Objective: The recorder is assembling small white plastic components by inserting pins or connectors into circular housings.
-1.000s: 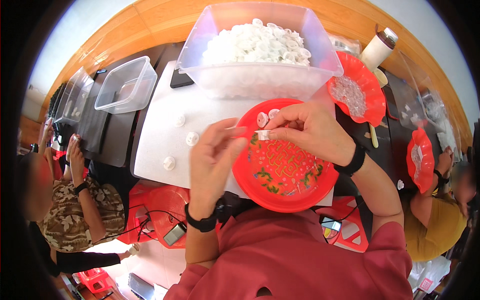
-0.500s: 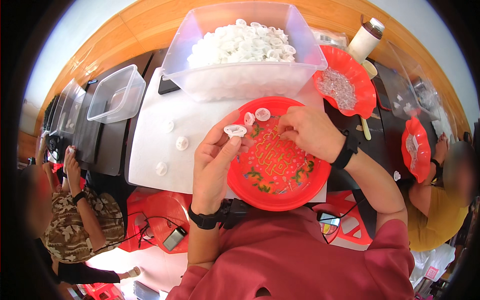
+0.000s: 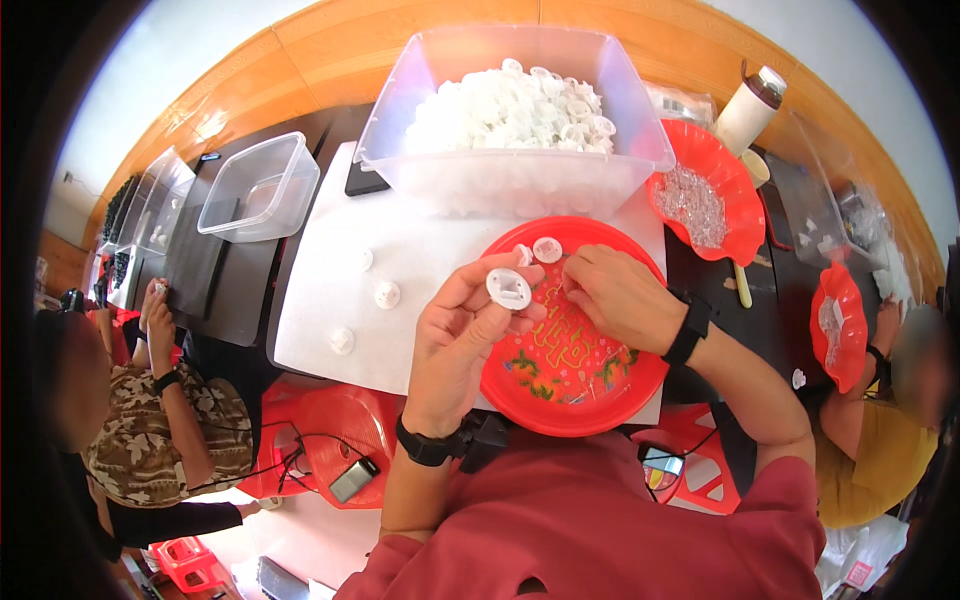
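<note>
My left hand [image 3: 458,340] is closed, pinching a round white plastic part [image 3: 508,289] between thumb and fingers over the left side of a red round tray [image 3: 515,408]. The part's face, with a raised middle, is turned toward me. Over the tray's right side is my right hand [image 3: 625,300], its fingers bent and pressed together; whatever they hold is hidden. Near the tray's far edge lies another round white part [image 3: 547,249]. A smaller-looking white part [image 3: 524,254] sits beside it, close to my left fingertips.
A clear bin [image 3: 520,185] heaped with white parts stands behind the tray. Several white parts, one of them here [image 3: 387,294], lie on the white board [image 3: 320,300]. A red scalloped dish [image 3: 735,190] holds clear bits. A bottle [image 3: 750,110] stands behind it. People sit at both sides.
The white part in my left hand has turned from nearly edge-on to showing its face. My left hand has come nearer to my right. The whole view has shifted slightly.
</note>
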### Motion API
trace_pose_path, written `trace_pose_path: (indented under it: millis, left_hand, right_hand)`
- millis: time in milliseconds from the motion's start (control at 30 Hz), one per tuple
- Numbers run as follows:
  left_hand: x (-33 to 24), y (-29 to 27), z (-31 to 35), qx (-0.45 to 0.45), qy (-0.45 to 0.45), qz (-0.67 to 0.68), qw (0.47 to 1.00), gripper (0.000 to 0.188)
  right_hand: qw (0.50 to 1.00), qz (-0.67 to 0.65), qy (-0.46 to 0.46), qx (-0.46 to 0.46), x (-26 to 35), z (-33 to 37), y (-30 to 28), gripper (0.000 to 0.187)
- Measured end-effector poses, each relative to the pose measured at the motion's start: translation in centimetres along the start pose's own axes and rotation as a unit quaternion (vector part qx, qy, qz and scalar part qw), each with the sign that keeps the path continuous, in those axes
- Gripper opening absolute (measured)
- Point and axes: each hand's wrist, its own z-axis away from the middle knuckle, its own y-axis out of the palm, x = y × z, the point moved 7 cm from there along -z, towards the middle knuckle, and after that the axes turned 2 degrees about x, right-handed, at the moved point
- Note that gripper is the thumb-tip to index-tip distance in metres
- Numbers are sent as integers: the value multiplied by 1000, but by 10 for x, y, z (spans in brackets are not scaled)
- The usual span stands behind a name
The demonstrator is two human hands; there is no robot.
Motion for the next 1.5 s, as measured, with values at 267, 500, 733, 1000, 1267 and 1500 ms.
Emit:
trace_pose_path:
  millis: [267, 500, 733, 1000, 1267, 1500]
  left_hand:
    - [-19, 24, -32, 51, 20, -42, 998, 42]
    - [-40, 63, -75, 71, 3, -102, 992, 41]
    - [-36, 96, -108, 118, -21, -38, 992, 43]
    - [-17, 101, -129, 108, -100, -22, 989, 37]
    - [-20, 104, -137, 128, -111, 1, 986, 30]
    - [-16, 84, -141, 105, -75, 13, 992, 29]
  right_hand:
    - [914, -379, 138, -41, -3, 4, -56, 11]
    - [810, -514, 72, -275, 0, 13, -136, 17]
    - [775, -467, 49, -423, -22, 22, -174, 17]
    - [762, -381, 104, -513, -47, 24, -190, 13]
    - [771, -197, 153, -586, -44, 58, -209, 13]
    - [770, 44, 202, -604, -25, 92, -228, 16]
